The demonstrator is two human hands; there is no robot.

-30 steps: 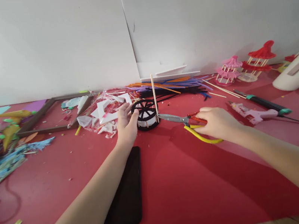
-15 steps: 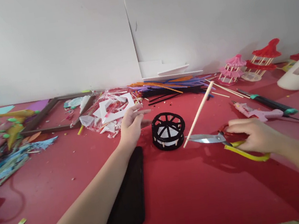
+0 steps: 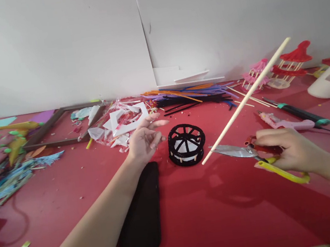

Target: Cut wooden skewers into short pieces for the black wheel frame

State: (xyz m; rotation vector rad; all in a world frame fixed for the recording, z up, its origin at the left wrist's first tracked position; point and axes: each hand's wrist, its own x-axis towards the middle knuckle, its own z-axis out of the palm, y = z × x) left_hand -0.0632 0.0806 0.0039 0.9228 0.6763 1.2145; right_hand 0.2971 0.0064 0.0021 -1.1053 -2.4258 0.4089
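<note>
My right hand [image 3: 288,148] is closed round the red and yellow handles of a pair of scissors [image 3: 235,151]. At the scissors' tips a long wooden stick [image 3: 245,100] slants up to the right; whether the blades pinch it I cannot tell. My left hand [image 3: 145,139] holds nothing, its fingers apart and partly curled, left of a small round black frame. This black frame [image 3: 186,143] has spokes on top, short wooden posts below and white inside, and stands on the red table [image 3: 192,215].
A black phone [image 3: 139,211] with a white cable lies under my left forearm. Behind are pipe cleaners [image 3: 188,92] and white scraps [image 3: 129,118]. A pink glue gun [image 3: 286,120] and a black-green soldering iron [image 3: 303,114] lie to the right, near small pagoda models [image 3: 291,61].
The stick's upper end has swung up and right, looking longer. My right hand and the scissors have shifted slightly right. My left hand has turned, its fingers more curled.
</note>
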